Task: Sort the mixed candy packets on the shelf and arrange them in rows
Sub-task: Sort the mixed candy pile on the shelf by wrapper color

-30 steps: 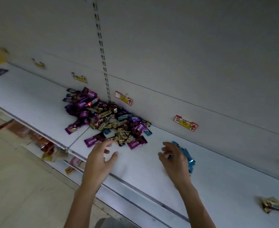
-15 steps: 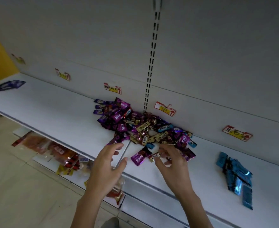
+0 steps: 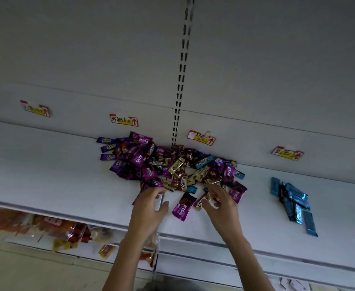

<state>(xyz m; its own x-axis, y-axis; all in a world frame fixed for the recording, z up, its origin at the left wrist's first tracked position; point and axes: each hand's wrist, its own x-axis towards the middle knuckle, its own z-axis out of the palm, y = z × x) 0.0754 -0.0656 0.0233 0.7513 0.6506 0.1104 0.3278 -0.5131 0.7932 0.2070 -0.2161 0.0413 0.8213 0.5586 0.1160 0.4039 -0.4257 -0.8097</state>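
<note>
Right hand (image 3: 222, 204): fingers curled, pinching a small pale packet (image 3: 202, 201) at the near edge of the mixed pile (image 3: 172, 164). Left hand (image 3: 149, 208): fingers spread and relaxed, holding nothing, with the fingertips at the pile's near left edge. Whether they touch a packet cannot be told.

Between the two hands a single purple packet (image 3: 184, 206) marked KISS lies flat on the shelf (image 3: 46, 175), just clear of the heap. The pile is unsorted: purple, gold, brown and a few blue wrappers overlap, banked against the back panel (image 3: 256, 70) at the foot of the slotted upright (image 3: 181, 80).

Well to the right, apart from the pile, blue packets (image 3: 294, 202) lie grouped in a rough overlapping line.

Four price labels are fixed along the back panel, one (image 3: 123, 120) just left of the upright. On the lower shelf (image 3: 214, 263), at left, sit orange and red packages (image 3: 46, 225), too blurred to read.
</note>
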